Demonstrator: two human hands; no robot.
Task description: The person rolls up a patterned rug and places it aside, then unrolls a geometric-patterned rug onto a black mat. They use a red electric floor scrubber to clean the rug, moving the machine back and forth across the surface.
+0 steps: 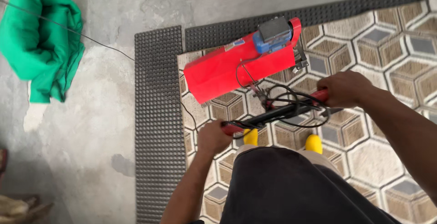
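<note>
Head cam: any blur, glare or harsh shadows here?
Head view: light is soft and even, no glare, only faint shadows on the concrete floor. Slight motion blur on the left hand, right hand and handlebar; the red machine and patterned rug read fairly sharp. Wide-angle bending shows along the rubber mat edges.

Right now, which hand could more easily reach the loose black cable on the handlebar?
Probably the right hand. It grips the handlebar end right beside the looped black cable, while the left hand holds the far end, away from the loops.
</note>
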